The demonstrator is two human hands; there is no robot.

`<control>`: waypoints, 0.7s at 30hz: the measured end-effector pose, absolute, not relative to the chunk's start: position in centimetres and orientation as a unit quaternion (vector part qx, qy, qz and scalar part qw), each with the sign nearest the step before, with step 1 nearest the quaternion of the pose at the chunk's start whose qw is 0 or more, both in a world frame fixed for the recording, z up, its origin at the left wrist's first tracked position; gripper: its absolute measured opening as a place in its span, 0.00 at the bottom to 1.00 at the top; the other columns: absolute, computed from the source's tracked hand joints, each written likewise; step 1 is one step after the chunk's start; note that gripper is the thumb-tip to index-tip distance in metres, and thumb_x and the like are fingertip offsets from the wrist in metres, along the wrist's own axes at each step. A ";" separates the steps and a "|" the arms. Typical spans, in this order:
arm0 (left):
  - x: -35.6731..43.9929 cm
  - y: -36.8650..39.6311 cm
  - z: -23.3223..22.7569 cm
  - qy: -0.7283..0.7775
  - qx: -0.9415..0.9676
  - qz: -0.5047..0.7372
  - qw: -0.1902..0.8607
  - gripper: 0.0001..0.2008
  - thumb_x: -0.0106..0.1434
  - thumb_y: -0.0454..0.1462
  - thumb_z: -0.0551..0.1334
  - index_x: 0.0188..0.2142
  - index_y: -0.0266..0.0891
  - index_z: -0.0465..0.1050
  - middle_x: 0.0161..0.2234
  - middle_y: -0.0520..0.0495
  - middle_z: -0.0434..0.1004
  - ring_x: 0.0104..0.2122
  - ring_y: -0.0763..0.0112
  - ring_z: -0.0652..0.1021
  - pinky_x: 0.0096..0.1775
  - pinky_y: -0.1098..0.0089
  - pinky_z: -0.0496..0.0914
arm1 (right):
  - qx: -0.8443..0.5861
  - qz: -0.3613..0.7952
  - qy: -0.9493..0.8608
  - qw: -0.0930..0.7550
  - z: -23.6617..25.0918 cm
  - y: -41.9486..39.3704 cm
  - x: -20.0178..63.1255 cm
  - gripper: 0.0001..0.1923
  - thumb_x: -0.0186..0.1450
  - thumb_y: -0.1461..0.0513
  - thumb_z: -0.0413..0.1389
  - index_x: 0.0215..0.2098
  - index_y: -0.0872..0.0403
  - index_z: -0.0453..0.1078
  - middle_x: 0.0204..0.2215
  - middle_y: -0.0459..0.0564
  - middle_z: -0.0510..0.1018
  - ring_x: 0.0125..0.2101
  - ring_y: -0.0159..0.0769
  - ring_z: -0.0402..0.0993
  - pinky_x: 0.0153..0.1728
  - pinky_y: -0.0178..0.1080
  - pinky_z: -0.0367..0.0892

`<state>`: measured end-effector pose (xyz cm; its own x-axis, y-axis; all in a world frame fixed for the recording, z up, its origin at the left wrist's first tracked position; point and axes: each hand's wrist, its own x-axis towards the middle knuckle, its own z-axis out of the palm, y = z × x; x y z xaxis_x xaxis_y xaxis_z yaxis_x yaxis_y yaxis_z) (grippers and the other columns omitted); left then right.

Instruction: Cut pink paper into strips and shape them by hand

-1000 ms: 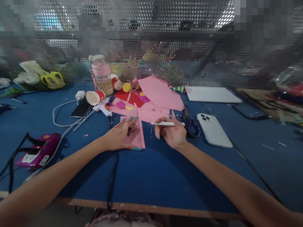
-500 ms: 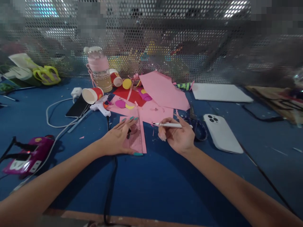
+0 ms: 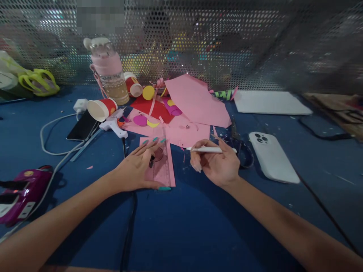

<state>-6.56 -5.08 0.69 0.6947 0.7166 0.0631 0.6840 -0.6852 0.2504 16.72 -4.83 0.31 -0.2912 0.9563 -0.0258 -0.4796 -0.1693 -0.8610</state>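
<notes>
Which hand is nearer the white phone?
Right: the right hand is left of the white phone, not touching it; the left hand is farther left, on the clear ruler.

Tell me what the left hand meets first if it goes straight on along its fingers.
Probably the larger pink sheet, just ahead of the left hand, which rests over the clear ruler and small pink paper. Exact height is hard to judge.

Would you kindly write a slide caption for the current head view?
Left hand on a clear ruler over pink paper; right hand holding a white pen-like tool.
</notes>
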 end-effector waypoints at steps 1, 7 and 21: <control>-6.5 -5.1 0.7 0.384 0.914 0.077 0.104 0.49 0.49 0.63 0.52 0.60 0.34 0.41 0.60 0.35 0.52 0.61 0.56 0.52 0.59 0.58 0.52 | -0.304 0.701 -0.392 0.512 0.3 -4.8 16.7 0.19 0.57 0.48 0.47 0.25 0.53 0.69 0.13 0.46 0.70 0.13 0.34 0.65 0.15 0.37 0.59; -6.5 -5.1 0.7 0.382 0.915 0.078 0.109 0.49 0.49 0.62 0.52 0.59 0.33 0.41 0.60 0.34 0.51 0.61 0.57 0.51 0.58 0.58 0.52 | -0.313 0.697 -0.397 0.509 0.4 -4.8 16.8 0.19 0.56 0.48 0.47 0.25 0.53 0.69 0.13 0.46 0.69 0.13 0.34 0.65 0.16 0.38 0.60; -6.5 -5.1 0.7 0.383 0.914 0.078 0.109 0.50 0.48 0.63 0.52 0.59 0.32 0.41 0.60 0.34 0.51 0.61 0.57 0.51 0.59 0.58 0.51 | -0.316 0.695 -0.398 0.509 0.5 -4.9 16.7 0.20 0.56 0.47 0.47 0.25 0.53 0.69 0.13 0.46 0.69 0.13 0.34 0.65 0.15 0.38 0.60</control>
